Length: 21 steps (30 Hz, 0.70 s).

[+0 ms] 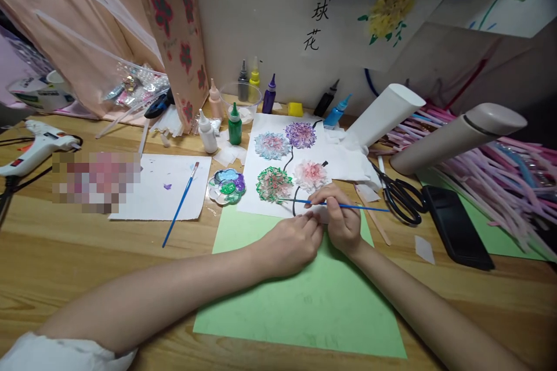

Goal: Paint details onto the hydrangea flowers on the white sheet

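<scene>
My right hand [340,217] pinches a thin blue paintbrush [369,207] whose tip reaches toward the green and red painted flower [274,184]. The white sheet [265,145] carries several painted flowers with dark stems. Curled fingers of my left hand [291,243] rest on the sheet's lower edge beside the right hand; what they pinch, if anything, is hidden. Both hands lie over a light green paper [304,301]. A flower-shaped palette [226,186] with green, blue and purple paint sits left of the sheet.
A second blue brush [180,204] lies on another white sheet [161,185]. Paint bottles [235,123] stand at the back. Black scissors [402,197], a black phone [456,223], a white paper roll [387,113], pink sticks [513,179] lie right; a glue gun [35,148] left.
</scene>
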Tool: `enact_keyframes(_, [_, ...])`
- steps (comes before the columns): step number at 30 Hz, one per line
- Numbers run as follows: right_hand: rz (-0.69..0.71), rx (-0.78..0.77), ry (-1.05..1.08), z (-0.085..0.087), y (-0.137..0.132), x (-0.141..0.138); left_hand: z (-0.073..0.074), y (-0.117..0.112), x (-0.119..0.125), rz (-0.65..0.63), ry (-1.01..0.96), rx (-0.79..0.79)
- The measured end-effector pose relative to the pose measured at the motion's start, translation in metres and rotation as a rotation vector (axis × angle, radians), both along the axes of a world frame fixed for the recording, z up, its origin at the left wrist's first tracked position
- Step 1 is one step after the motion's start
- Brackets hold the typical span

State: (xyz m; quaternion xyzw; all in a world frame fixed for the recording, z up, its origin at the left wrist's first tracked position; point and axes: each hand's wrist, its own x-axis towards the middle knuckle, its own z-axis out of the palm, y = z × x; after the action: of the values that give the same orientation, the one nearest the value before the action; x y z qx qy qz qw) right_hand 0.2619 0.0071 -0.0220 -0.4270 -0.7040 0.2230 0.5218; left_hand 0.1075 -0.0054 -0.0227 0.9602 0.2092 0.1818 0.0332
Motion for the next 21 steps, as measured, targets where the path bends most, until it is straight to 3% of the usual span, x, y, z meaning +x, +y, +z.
enact_keyframes(7, [-0.018, 0.059, 0.015, 0.0032, -0.0009, 0.0008, -0.0013, -0.0005, 0.0003, 0.003, -0.015, 0.010])
enact_keyframes(13, [0.015, -0.044, 0.005, 0.0025, 0.0012, -0.0008, -0.0015, -0.0006, 0.0005, 0.004, 0.000, -0.008])
enact_keyframes(18, [-0.037, 0.019, 0.153, 0.0050, 0.0018, -0.0016, -0.0006, -0.0006, 0.0006, 0.010, -0.015, 0.025])
enact_keyframes(21, [-0.016, -0.027, 0.093, 0.0050, 0.0018, -0.0009, 0.0000, -0.0001, 0.0010, 0.000, 0.000, -0.001])
